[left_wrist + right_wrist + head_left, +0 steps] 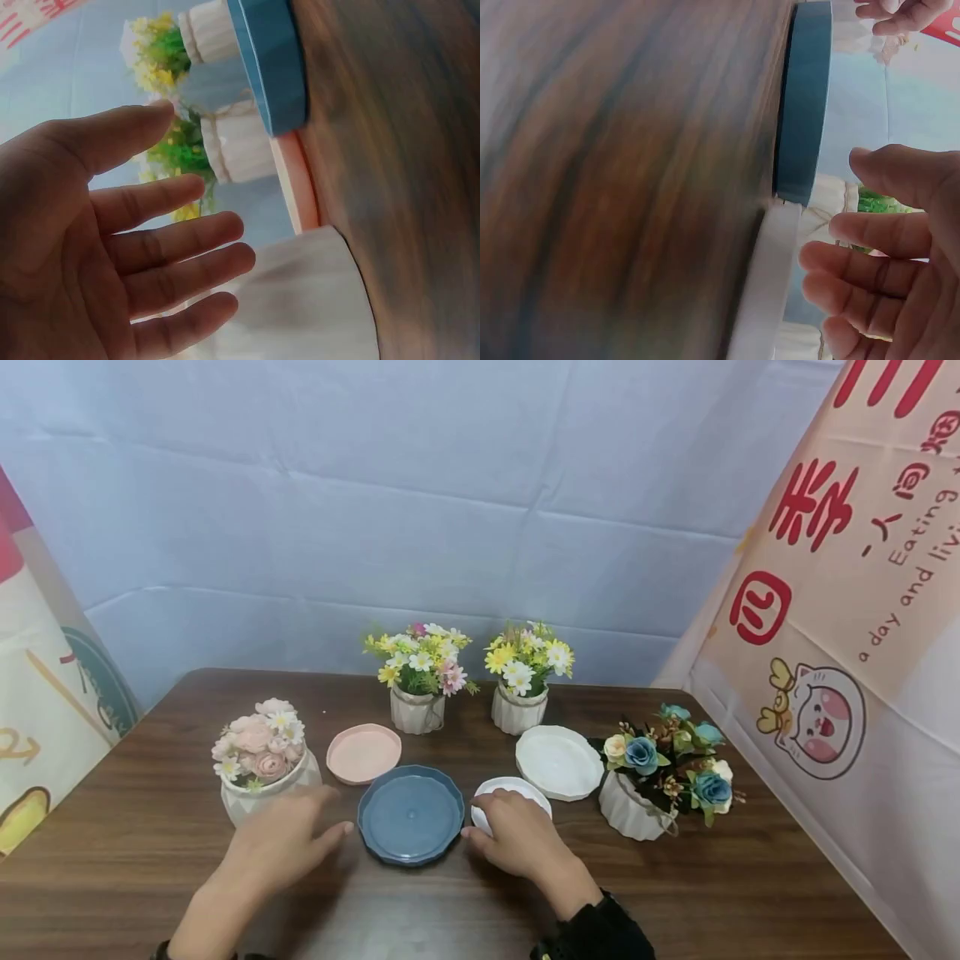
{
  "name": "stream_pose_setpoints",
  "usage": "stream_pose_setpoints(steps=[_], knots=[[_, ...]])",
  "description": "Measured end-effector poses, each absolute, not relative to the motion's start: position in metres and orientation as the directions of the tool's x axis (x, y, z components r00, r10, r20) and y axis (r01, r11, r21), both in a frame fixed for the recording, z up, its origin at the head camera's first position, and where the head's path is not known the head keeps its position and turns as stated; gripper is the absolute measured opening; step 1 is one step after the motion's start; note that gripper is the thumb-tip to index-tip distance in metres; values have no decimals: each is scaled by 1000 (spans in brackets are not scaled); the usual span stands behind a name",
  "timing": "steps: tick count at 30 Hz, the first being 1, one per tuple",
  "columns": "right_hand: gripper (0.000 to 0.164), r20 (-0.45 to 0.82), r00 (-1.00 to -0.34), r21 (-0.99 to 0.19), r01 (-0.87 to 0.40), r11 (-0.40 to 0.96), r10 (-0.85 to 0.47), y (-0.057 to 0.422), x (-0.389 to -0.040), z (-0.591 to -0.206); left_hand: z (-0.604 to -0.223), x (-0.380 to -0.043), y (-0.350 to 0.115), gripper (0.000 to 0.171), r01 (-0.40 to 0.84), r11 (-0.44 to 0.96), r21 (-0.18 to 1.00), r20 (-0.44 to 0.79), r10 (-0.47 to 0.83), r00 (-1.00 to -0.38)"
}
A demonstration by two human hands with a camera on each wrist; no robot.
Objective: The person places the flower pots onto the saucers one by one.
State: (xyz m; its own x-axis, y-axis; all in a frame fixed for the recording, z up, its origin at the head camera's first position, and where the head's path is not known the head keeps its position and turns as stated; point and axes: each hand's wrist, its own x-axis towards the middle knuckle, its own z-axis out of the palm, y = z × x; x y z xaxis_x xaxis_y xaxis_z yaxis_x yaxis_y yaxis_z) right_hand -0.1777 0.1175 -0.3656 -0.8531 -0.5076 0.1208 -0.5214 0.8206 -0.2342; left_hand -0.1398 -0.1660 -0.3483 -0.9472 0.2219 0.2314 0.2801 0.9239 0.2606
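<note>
My left hand [281, 835], fingers apart and slightly bent, hovers beside the white pot of pale pink flowers [258, 747] and covers part of it. In the left wrist view its palm [52, 255] shows nothing held. Between my hands lies a round blue scalloped plate [411, 817]. My right hand [517, 835] is over the near side of a small white plate [525, 787], its fingers loosely bent. The right wrist view shows its fingers [855, 262] holding nothing, close to the white plate's rim [769, 277].
A pink plate [364, 753] lies behind the blue one, a larger white plate [558, 762] behind the small one. Two pots of yellow and white flowers [417, 710] [519, 710] stand at the back. A tilted pot of blue flowers [633, 810] is on the right of the wooden table [420, 918].
</note>
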Motion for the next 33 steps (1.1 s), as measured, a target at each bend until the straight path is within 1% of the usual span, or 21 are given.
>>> stream_pose_setpoints(steps=[5, 7, 12, 16, 22, 25, 26, 30, 33], knots=[[36, 101, -845, -342, -525, 779, -525, 111, -179, -367, -351, -137, -177, 40, 240, 920, 310, 208, 181, -961], [38, 108, -842, -367, -528, 766, -529, 109, -179, -367, -351, -136, -180, 39, 237, 916, 323, 208, 176, -962], [44, 122, -856, -367, -509, 778, -502, 103, -178, -368, -353, -134, -188, 38, 248, 908, 336, 247, 169, -954], [45, 94, -872, -395, -476, 785, -481, 100, -176, -368, -352, -132, -193, 35, 214, 918, 335, 222, 144, -964], [43, 33, -888, -482, -415, 771, -458, 96, -177, -367, -351, -130, -205, 33, 122, 930, 347, 147, 74, -986], [40, -2, -899, -507, -376, 776, -438, 94, -177, -366, -349, -128, -209, 25, 45, 933, 357, 95, 12, -995], [38, -11, -901, -515, -366, 775, -433, 93, -177, -366, -348, -127, -211, 25, 13, 931, 364, 74, -15, -997], [26, -21, -907, -526, -347, 776, -420, 90, -179, -364, -346, -125, -220, 40, -113, 917, 382, 1, -122, -992], [21, -56, -915, -541, -309, 782, -400, 86, -181, -363, -346, -127, -229, 47, -177, 903, 392, -66, -164, -984]])
